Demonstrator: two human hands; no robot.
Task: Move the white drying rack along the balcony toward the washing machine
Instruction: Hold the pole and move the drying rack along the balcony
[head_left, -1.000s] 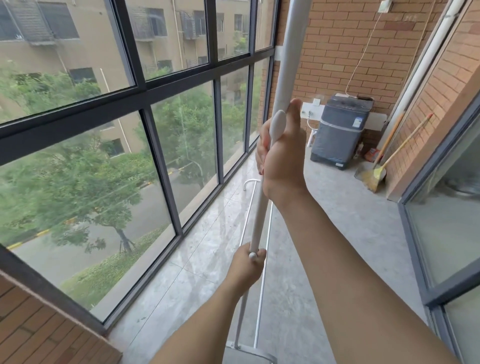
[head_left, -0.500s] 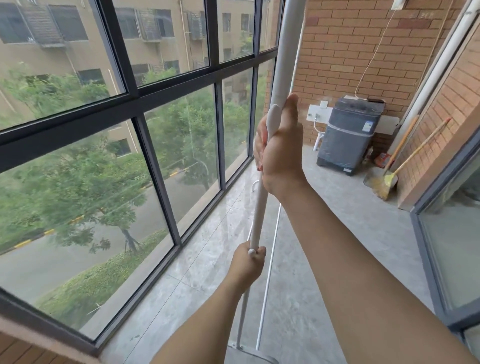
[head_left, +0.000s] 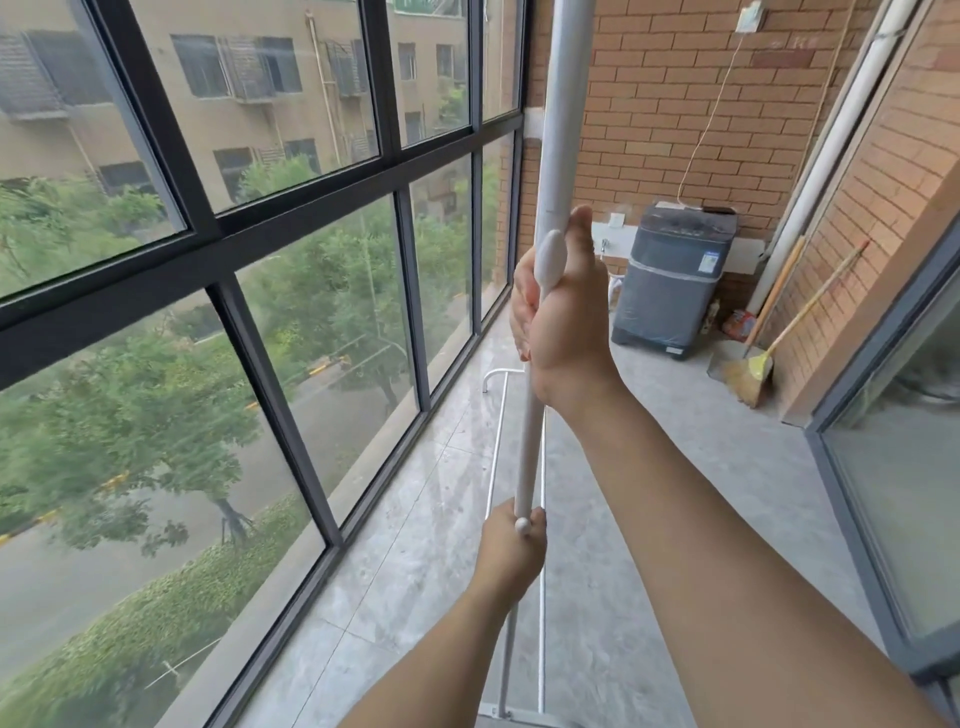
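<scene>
Your right hand (head_left: 563, 306) high and left hand (head_left: 511, 545) low each keep a closed grip on the drying rack (head_left: 532, 441) upright pole, and the washing machine (head_left: 672, 280) lies straight ahead beyond it.

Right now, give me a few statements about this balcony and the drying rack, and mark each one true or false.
1. Both hands grip the drying rack pole. True: right hand higher, left hand lower.
2. The washing machine stands against the brick wall. True.
3. The broom lies flat beside the windows. False: it leans against the right-hand brick wall.
4. The windows are on the person's right. False: they are on the left.
</scene>
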